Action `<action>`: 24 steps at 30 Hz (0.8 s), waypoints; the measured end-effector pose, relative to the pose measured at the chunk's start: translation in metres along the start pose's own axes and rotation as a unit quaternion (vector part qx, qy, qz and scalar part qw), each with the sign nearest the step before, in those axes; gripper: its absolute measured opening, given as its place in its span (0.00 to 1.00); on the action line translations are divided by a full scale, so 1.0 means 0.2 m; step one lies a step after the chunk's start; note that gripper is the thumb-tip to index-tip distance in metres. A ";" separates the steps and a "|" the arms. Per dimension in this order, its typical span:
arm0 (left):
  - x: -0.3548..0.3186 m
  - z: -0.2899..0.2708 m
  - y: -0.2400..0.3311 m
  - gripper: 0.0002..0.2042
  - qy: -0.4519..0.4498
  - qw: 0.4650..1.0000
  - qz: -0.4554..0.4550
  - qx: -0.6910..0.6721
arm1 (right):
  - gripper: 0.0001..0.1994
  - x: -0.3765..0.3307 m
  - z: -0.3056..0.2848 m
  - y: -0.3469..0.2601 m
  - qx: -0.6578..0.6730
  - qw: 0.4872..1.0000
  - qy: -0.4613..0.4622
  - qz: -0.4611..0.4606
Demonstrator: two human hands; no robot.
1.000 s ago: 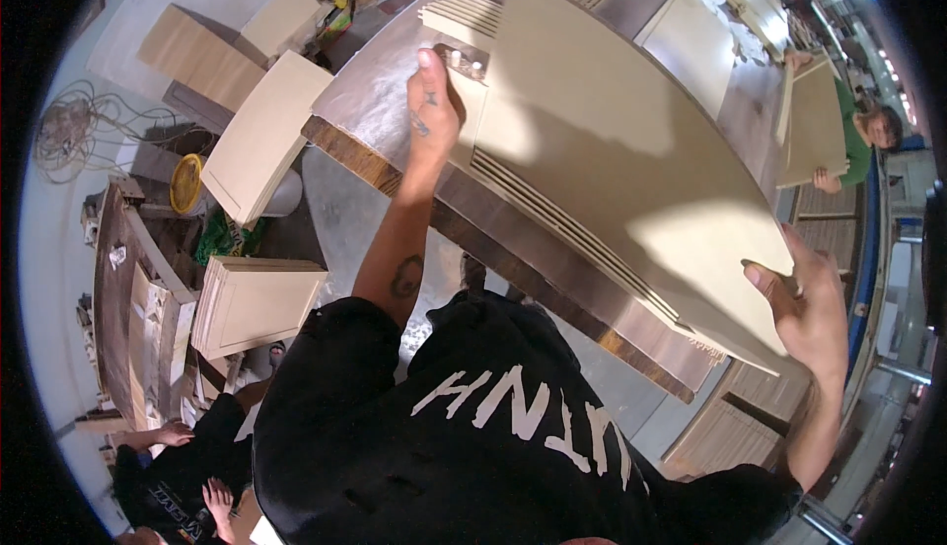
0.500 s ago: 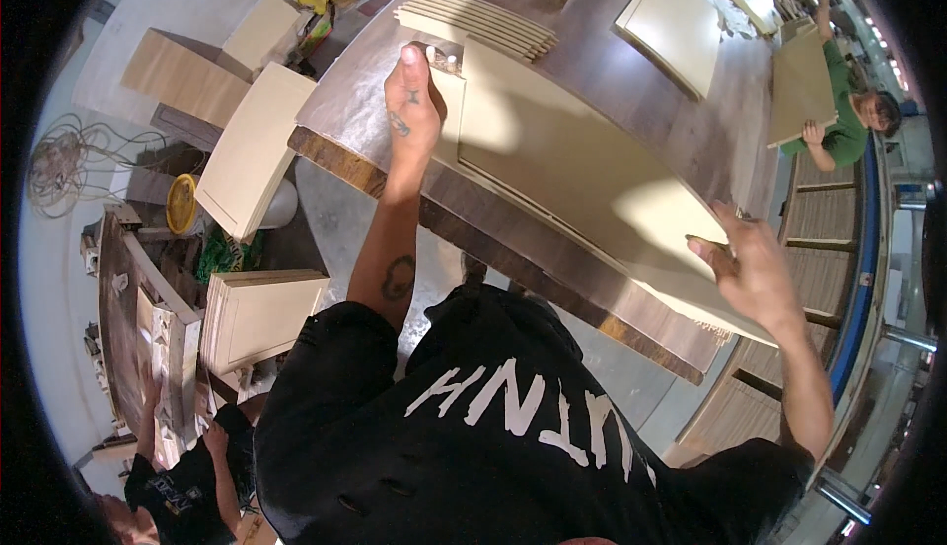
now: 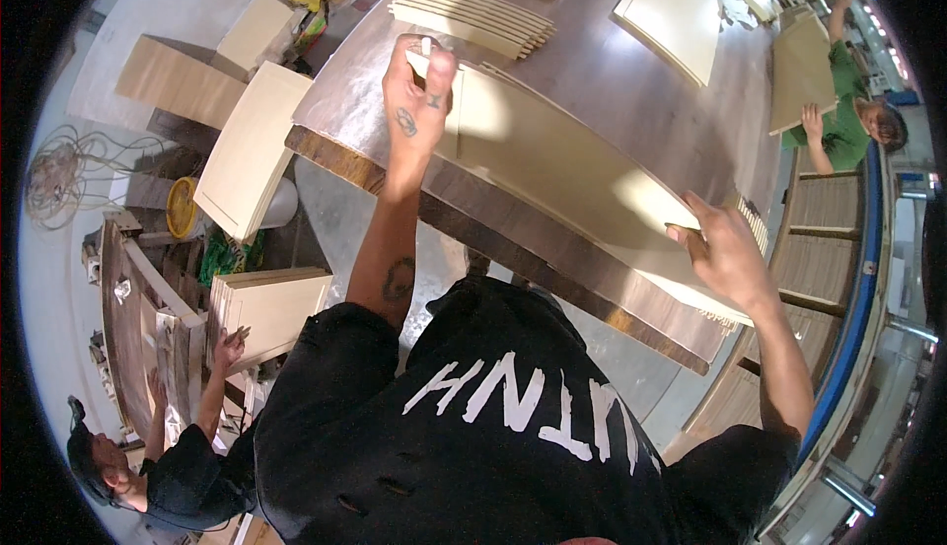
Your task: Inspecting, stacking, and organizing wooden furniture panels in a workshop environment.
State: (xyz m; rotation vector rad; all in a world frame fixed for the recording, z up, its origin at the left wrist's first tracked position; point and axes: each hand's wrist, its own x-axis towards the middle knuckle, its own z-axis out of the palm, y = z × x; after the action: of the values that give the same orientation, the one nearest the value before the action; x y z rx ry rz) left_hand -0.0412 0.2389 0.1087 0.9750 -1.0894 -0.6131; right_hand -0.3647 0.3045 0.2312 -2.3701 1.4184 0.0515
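Left arm: extended forward and upward from the shoulder, elbow nearly straight, forearm bare with the back of the arm facing the camera. Left hand: back of the hand up, fingers curled downward in a closed grasp, thumb alongside.

Right arm: extended forward to the right, bent slightly at the elbow, forearm bare. Right hand: back of the hand toward the camera, fingers pointing left and flexed in a closed grasp.

The 2 hands are well apart.
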 end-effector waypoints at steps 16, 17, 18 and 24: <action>-0.05 0.12 0.16 0.23 0.049 0.988 -0.092 0.110 | 0.20 -0.51 -0.07 0.44 0.035 0.976 -0.088 0.197; -0.06 0.13 0.17 0.22 0.042 0.986 -0.096 0.128 | 0.20 -0.53 -0.07 0.43 0.035 0.975 -0.088 0.202; -0.06 0.13 0.18 0.23 0.040 0.985 -0.113 0.124 | 0.18 -0.55 -0.06 0.42 0.012 0.971 -0.067 0.231; -0.07 0.13 0.17 0.21 0.058 0.989 -0.079 0.114 | 0.16 -0.54 -0.05 0.39 -0.032 0.969 -0.001 0.246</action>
State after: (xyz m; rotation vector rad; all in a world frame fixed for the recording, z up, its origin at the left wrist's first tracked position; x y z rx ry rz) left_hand -0.0724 0.2561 0.1363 1.2884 -0.9996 -0.5609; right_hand -0.4855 0.3590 0.2411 -2.0038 1.9949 0.2326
